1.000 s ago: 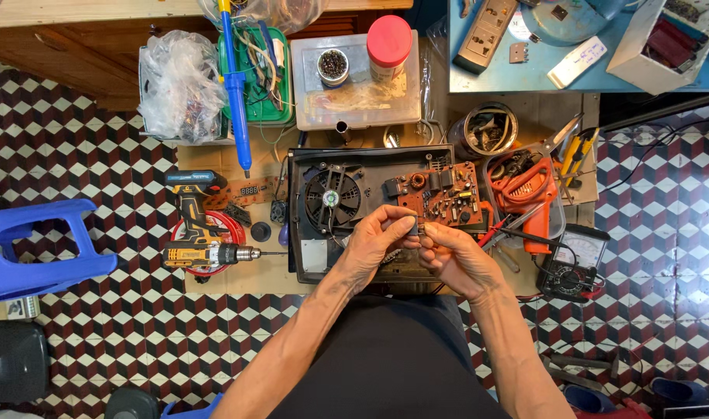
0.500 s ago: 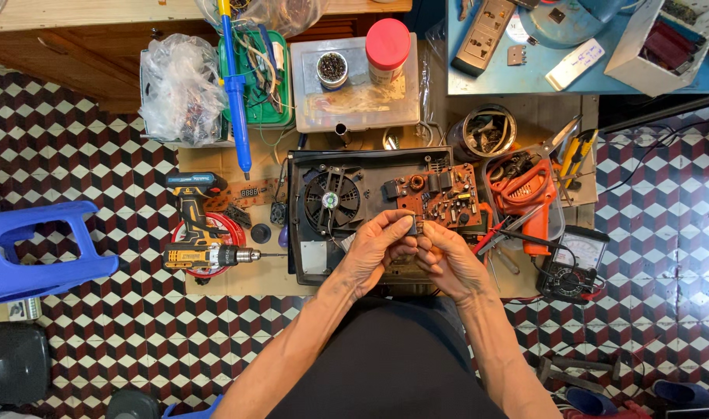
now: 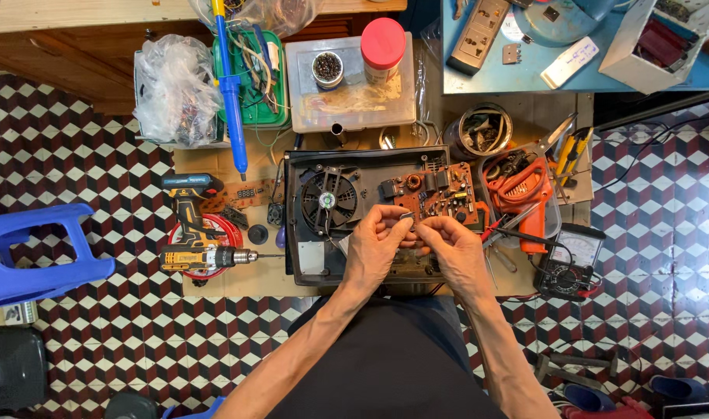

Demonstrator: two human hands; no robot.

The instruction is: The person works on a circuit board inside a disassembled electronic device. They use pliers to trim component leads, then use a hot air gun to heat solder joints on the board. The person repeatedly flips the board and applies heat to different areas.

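Head view: one opened black appliance case [image 3: 312, 264] on the low wooden work board [image 3: 246, 275], holding one cooling fan [image 3: 327, 200] at left and one brown circuit board [image 3: 436, 194] at right. Both hands meet over the case's near half. Left hand [image 3: 374, 250] curled, fingertips pinched on a small part [image 3: 407, 217], too small to identify. Right hand [image 3: 455, 252] curled too, fingertips touching the same spot from the other side; can't tell what it grips. Left of the case: one yellow-black cordless drill [image 3: 195, 256] lying on its side, one blue solder sucker [image 3: 230, 85] above it. Right: one orange power tool [image 3: 525, 190], one multimeter [image 3: 568, 264], one metal tin [image 3: 485, 132] of bits. Behind: one clear plastic box [image 3: 346, 101] with one red-lidded jar [image 3: 383, 48] on top. One blue plastic stool [image 3: 28, 248] on the tiled floor, far left.
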